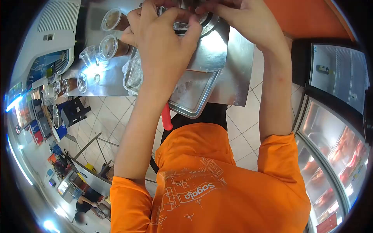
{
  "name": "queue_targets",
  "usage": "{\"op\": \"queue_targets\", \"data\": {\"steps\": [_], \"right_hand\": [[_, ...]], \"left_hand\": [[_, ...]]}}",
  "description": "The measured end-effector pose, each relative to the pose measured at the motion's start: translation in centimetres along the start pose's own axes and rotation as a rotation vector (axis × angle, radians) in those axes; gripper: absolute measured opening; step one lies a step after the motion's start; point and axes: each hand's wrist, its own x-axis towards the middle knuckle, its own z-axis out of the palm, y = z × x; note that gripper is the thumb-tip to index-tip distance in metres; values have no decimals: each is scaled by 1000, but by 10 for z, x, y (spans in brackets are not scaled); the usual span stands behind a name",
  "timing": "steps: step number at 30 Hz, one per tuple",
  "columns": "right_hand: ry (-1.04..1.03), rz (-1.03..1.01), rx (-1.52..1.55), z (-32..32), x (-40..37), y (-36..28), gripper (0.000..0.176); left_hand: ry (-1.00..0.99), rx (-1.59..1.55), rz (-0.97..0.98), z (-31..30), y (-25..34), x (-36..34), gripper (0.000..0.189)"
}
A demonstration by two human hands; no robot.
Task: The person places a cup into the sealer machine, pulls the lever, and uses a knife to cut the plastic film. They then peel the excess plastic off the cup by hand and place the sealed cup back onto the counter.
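Both hands work at the top edge of the head view, close over a round metal container with a dark rim (210, 25). My left hand (165, 37) has its fingers bent and its thumb near the index finger; what they pinch, if anything, is hidden. My right hand (243, 17) meets it from the other side, its fingers drawn together at the container's rim and partly cut off by the frame. Below them lie a shiny flat metal sheet (210, 56) and a metal tray (190, 103). A crumpled clear plastic bag (134, 73) rests beside my left wrist.
Lidded plastic cups with brown contents (110, 46) and a clear cup (88, 55) stand on the steel table (239, 83). A red handle (166, 118) sticks out at the near edge. Glass-door fridges (326, 155) line the right. Another person (87, 202) is at lower left.
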Motion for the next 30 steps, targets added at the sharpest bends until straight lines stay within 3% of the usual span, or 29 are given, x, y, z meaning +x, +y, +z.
{"op": "queue_targets", "data": {"steps": [2,6,9,11,12,14,16,18,19,24,26,28,30], "right_hand": [[-38,-56,-67,-2,-1,4,36],[-38,-4,-164,-1,-6,-12,37],[52,-140,-153,2,-7,-9,35],[50,71,-269,-2,-3,-10,28],[52,71,-270,-4,-3,-10,28],[9,-41,-559,-7,-4,-9,21],[42,-4,-582,-6,-1,-7,16],[-31,-348,-697,-8,5,3,16],[-7,-404,-659,-8,-2,0,14],[17,-441,-738,-8,-5,2,11],[47,-433,-777,-8,-7,5,10],[82,-435,-771,-5,-7,5,9],[63,-376,-793,-1,-11,-2,9]], "left_hand": [[26,88,12,0,8,2,25],[8,59,-65,2,19,8,26],[13,-3,-115,8,22,12,27],[-13,-28,-118,9,18,12,26],[-13,-30,-117,9,16,12,26],[-25,-38,-126,10,15,10,23],[-21,-39,-108,12,13,8,22],[-15,-39,-92,12,15,7,21],[-17,7,-94,10,17,7,20],[10,140,-67,6,7,6,22],[27,-5,-237,0,-1,11,25],[11,43,-221,-7,1,12,27],[10,108,-73,-10,2,12,25]]}}
